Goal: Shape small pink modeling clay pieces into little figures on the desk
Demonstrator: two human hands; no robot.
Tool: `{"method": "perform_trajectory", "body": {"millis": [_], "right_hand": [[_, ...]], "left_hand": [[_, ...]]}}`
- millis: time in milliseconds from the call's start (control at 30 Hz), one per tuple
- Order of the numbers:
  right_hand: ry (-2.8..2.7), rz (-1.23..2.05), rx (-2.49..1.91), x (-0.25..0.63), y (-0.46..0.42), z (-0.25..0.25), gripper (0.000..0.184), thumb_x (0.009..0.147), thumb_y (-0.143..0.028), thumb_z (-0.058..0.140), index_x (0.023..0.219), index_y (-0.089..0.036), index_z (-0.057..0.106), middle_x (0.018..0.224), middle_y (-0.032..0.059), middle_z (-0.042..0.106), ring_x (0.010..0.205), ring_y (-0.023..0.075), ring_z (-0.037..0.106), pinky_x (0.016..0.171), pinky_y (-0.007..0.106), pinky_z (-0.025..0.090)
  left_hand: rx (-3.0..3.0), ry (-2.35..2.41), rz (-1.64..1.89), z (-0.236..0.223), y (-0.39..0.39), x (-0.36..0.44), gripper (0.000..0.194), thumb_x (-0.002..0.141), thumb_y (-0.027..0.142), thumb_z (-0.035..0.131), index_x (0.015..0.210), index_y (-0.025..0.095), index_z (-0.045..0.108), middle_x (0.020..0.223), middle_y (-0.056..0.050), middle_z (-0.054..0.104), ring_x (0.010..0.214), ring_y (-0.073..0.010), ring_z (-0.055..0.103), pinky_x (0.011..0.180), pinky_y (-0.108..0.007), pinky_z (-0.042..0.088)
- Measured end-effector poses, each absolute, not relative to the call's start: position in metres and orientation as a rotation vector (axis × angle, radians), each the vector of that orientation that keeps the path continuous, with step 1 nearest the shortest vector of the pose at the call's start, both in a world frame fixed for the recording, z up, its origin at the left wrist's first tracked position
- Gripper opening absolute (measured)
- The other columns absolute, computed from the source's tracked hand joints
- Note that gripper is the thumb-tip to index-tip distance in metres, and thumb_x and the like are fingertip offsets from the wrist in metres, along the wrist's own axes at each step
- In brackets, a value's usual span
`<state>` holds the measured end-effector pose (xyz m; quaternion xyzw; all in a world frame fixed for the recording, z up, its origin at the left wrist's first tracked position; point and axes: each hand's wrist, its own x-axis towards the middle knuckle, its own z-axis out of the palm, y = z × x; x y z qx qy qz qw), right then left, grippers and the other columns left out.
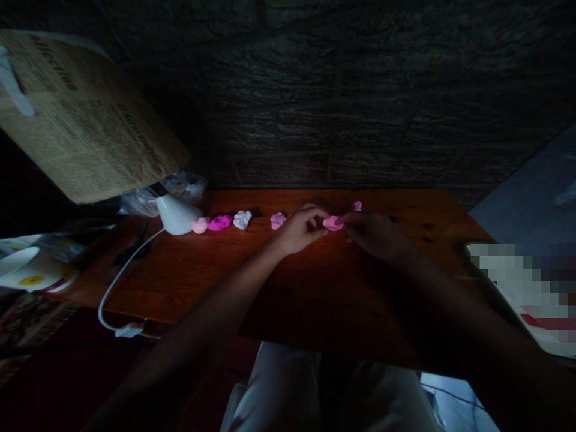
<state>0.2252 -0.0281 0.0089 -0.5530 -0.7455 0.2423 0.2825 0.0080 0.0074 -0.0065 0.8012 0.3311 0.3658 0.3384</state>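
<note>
A flattened lump of pink modelling clay (333, 224) is pinched between my two hands, just above the wooden table. My left hand (302, 229) grips its left end with thumb and fingers. At its right end, my right hand (371, 233) closes thumb and fingertips on it. Just behind my right hand sits a small pink clay piece (357, 206). Left of my left hand lies a light pink clay lump (278, 221). Farther left, in a row, are a white lump (242, 219), a magenta lump (220, 223) and a pale pink lump (200, 225).
A lamp with a white base (175, 215) and a newsprint shade (94, 120) stands at the left; its white cord (108, 294) hangs over the table edge. Dark scissors (132, 252) lie near it. A white cup (33, 270) is far left. A stone wall (306, 108) rises behind.
</note>
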Motion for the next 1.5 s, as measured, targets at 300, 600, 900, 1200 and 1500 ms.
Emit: {"method": "perform_trajectory", "body": {"millis": [300,600,900,1200,1500], "right_hand": [[-1.846,0.718,-1.505,0.225,-0.029,0.009,0.008,0.091,-0.023,0.059,0.086,-0.026,0.064,0.084,0.0019,0.077,0.062,0.0190,0.073,0.061,0.031,0.052],[-1.817,0.602,-1.572,0.227,-0.027,0.005,0.022,0.094,-0.034,0.061,0.113,-0.025,0.068,0.085,0.0041,0.076,0.060,0.0195,0.071,0.064,0.033,0.052],[-1.975,0.526,-1.500,0.228,-0.024,0.003,0.040,0.083,-0.018,0.066,0.120,-0.033,0.071,0.102,0.0035,0.079,0.096,0.0311,0.074,0.091,0.047,0.054],[-1.975,0.457,-1.516,0.224,-0.027,0.006,0.013,0.086,-0.020,0.066,0.094,-0.028,0.074,0.091,0.0036,0.079,0.086,0.0278,0.075,0.083,0.041,0.054],[-1.960,0.707,-1.295,0.214,-0.033,0.006,0.011,0.088,-0.023,0.065,0.094,-0.026,0.074,0.092,0.0023,0.079,0.073,0.0195,0.073,0.072,0.034,0.055]], "left_hand": [[2.190,0.936,0.864,-0.011,0.007,0.009,0.019,0.087,0.019,0.071,0.106,0.020,0.072,0.095,-0.003,0.070,0.077,-0.0141,0.059,0.077,-0.030,0.046],[2.180,0.946,0.899,-0.009,0.006,0.008,0.012,0.087,0.020,0.070,0.098,0.019,0.073,0.094,-0.004,0.072,0.078,-0.0141,0.060,0.076,-0.029,0.046],[2.072,0.996,0.890,-0.010,0.005,0.010,0.009,0.086,0.021,0.069,0.094,0.019,0.072,0.082,-0.001,0.070,0.073,-0.0131,0.061,0.072,-0.028,0.045],[1.952,1.033,0.965,-0.010,0.005,0.012,0.016,0.086,0.020,0.071,0.102,0.018,0.070,0.089,-0.003,0.073,0.077,-0.0140,0.065,0.075,-0.029,0.050],[1.524,0.953,0.860,-0.004,0.006,0.014,0.014,0.093,0.025,0.068,0.102,0.015,0.071,0.088,-0.005,0.075,0.068,-0.0087,0.064,0.063,-0.022,0.048]]}}
